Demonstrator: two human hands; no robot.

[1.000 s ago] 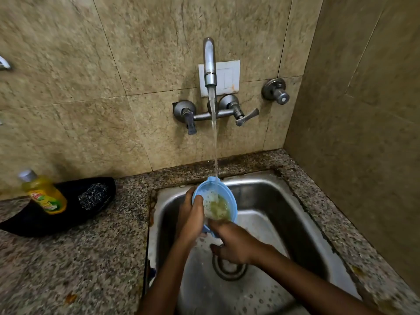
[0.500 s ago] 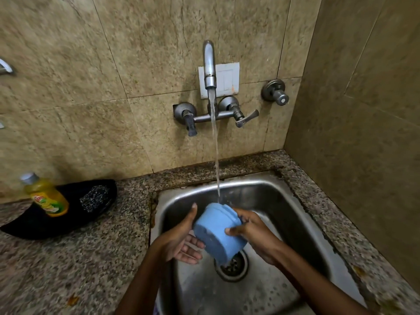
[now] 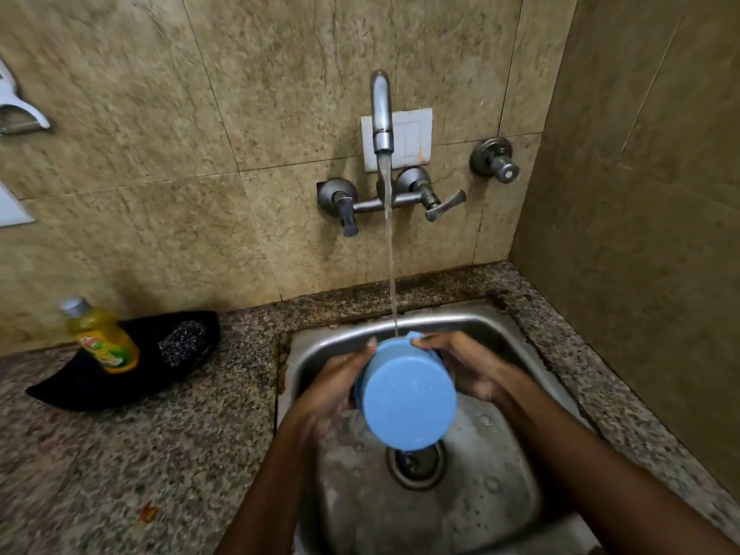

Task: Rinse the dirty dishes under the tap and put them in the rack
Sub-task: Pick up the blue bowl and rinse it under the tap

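**Blue bowl held under the running tap**

Both forearms reach forward over the stainless steel sink (image 3: pixel 520 326); the left hand (image 3: pixel 336 378) and right hand (image 3: pixel 468 366) clamp opposite sides of the round blue plastic bowl (image 3: pixel 408 406), its flat base tilted toward the camera; water from the wall-mounted chrome tap (image 3: pixel 381 114) strikes its far rim; a yellow dish-soap bottle (image 3: pixel 102 338) stands on the speckled granite worktop (image 3: pixel 160 454).

Plain light blue on the bowl (image 3: pixel 406 398), no pattern. Dull steel grey on the sink (image 3: pixel 460 506) around it, spotted with droplets. Speckled grey, black and tan granite on the table (image 3: pixel 160 454) left of the sink. Mottled beige on the wall tiles (image 3: pixel 160 114) behind. Yellow on the soap bottle (image 3: pixel 102 338), silver cap, red-green label. Black under it on the tray (image 3: pixel 100 386).
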